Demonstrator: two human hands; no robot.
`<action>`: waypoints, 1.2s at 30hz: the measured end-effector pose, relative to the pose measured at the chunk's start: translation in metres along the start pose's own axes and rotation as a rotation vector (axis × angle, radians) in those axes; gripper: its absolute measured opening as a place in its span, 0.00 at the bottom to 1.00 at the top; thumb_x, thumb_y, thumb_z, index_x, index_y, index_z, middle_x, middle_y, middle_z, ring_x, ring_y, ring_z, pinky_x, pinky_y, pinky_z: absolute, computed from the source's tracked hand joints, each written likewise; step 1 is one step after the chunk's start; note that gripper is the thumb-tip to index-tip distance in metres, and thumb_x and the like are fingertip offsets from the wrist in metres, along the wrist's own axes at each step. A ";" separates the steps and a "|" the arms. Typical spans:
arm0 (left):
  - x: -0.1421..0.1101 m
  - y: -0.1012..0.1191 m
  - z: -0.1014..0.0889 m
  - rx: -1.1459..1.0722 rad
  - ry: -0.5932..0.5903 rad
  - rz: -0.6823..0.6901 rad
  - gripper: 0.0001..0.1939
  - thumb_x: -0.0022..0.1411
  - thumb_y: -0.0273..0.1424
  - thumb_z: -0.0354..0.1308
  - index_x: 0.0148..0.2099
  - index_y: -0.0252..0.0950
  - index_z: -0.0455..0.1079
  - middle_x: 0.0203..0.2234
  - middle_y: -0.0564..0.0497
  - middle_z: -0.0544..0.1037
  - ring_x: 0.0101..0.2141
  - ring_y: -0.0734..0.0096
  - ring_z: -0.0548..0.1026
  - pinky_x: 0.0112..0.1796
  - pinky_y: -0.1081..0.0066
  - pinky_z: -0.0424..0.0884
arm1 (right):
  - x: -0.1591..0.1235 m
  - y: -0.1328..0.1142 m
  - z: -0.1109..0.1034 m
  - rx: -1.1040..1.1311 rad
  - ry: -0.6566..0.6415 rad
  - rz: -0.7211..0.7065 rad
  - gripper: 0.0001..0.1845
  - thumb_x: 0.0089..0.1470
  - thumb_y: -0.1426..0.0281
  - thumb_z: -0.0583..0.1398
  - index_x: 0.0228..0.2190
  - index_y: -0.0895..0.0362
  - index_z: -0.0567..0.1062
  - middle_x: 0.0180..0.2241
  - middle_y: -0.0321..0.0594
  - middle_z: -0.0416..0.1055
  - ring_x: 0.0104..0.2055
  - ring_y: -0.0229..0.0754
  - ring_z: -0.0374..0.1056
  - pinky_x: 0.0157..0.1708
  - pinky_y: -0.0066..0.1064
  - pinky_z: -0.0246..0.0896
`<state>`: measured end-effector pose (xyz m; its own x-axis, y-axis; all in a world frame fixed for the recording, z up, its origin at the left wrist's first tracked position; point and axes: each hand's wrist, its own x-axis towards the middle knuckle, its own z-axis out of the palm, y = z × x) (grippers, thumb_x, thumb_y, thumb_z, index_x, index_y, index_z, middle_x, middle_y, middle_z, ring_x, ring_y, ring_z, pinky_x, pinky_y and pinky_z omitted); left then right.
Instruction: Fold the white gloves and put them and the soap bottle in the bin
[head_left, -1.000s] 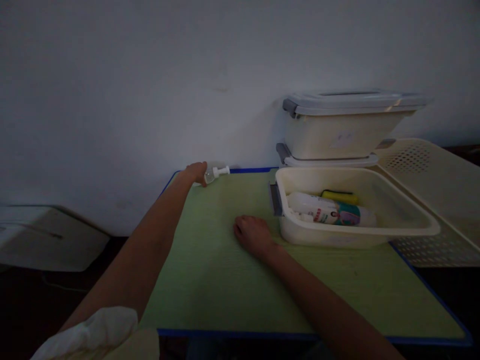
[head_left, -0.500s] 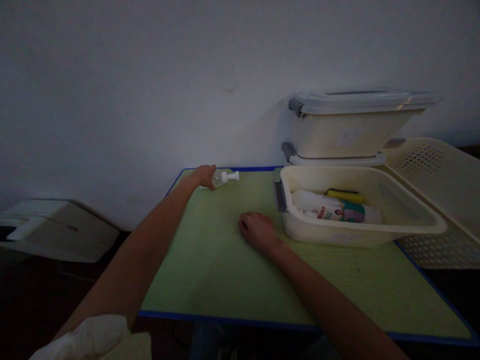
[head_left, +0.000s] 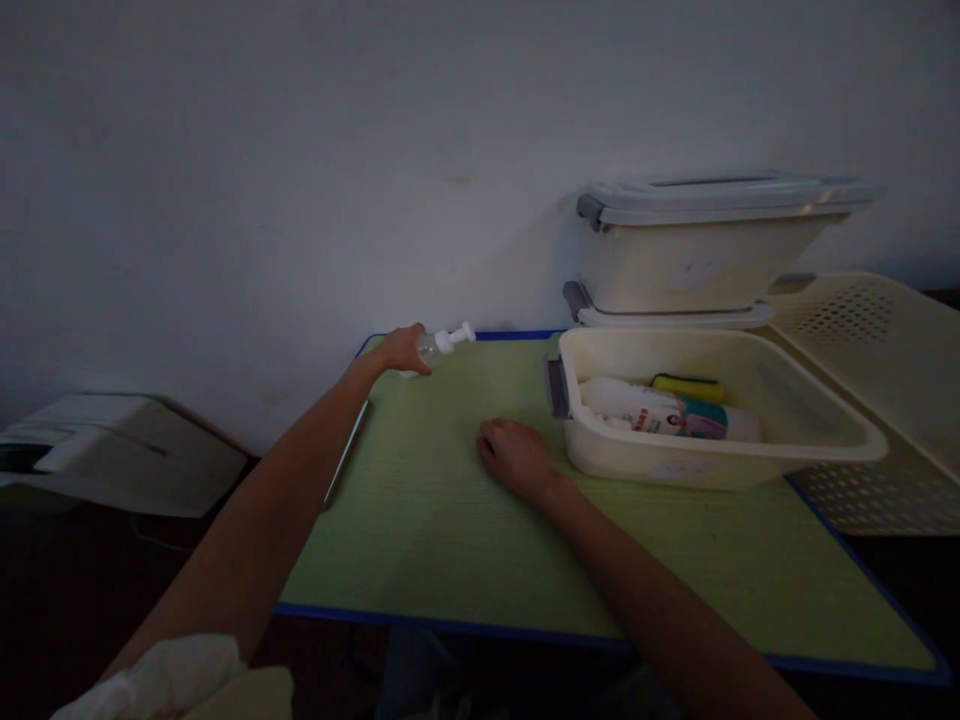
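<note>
My left hand (head_left: 401, 349) reaches to the far left corner of the green table (head_left: 450, 520) and is closed around a small clear pump bottle (head_left: 444, 342), whose white nozzle tilts up to the right. My right hand (head_left: 516, 458) rests knuckles up on the table, fingers curled, holding nothing that I can see, just left of an open cream tub (head_left: 720, 462). Inside the tub lie a white labelled bottle (head_left: 652, 411) and a yellow object (head_left: 688, 385).
Behind the tub stands a lidded cream box (head_left: 705, 245) on another lid, against the white wall. A perforated cream tray (head_left: 870, 370) lies at the right. A pale flat object (head_left: 112, 450) sits on the floor at the left. White cloth (head_left: 172, 685) shows at the bottom left.
My left hand has lifted the pump bottle off the table and tipped its nozzle upward. My right hand has stayed in place.
</note>
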<state>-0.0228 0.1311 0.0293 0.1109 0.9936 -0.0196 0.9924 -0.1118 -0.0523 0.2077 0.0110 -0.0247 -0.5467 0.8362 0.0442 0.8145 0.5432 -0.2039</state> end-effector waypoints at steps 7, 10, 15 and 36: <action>0.003 0.008 0.003 -0.037 0.019 0.030 0.36 0.37 0.36 0.65 0.50 0.32 0.61 0.42 0.39 0.73 0.42 0.53 0.72 0.39 0.67 0.65 | -0.001 -0.001 -0.002 0.002 -0.002 -0.006 0.15 0.58 0.70 0.46 0.36 0.59 0.71 0.37 0.45 0.72 0.38 0.42 0.68 0.35 0.30 0.58; 0.004 0.008 0.002 -0.055 0.023 0.028 0.36 0.36 0.36 0.65 0.50 0.33 0.62 0.41 0.40 0.74 0.42 0.54 0.72 0.39 0.67 0.65 | -0.001 0.000 -0.003 0.006 -0.003 -0.008 0.15 0.58 0.70 0.46 0.36 0.59 0.71 0.37 0.45 0.72 0.38 0.42 0.68 0.35 0.30 0.58; 0.001 0.005 0.002 -0.084 0.033 0.012 0.37 0.36 0.36 0.65 0.51 0.34 0.61 0.41 0.42 0.74 0.41 0.55 0.73 0.39 0.68 0.66 | -0.001 0.000 0.000 0.008 0.008 -0.009 0.15 0.58 0.71 0.46 0.36 0.59 0.71 0.36 0.45 0.72 0.38 0.42 0.68 0.36 0.31 0.58; 0.001 0.017 0.002 -0.117 0.030 0.065 0.33 0.35 0.35 0.65 0.47 0.34 0.64 0.40 0.43 0.75 0.41 0.56 0.73 0.39 0.68 0.65 | -0.001 0.001 0.001 -0.002 0.001 -0.023 0.16 0.58 0.70 0.45 0.37 0.58 0.71 0.37 0.46 0.72 0.39 0.43 0.68 0.36 0.31 0.58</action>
<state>-0.0054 0.1304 0.0262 0.1754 0.9844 0.0111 0.9823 -0.1758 0.0649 0.2086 0.0110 -0.0258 -0.5649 0.8237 0.0501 0.8022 0.5623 -0.2007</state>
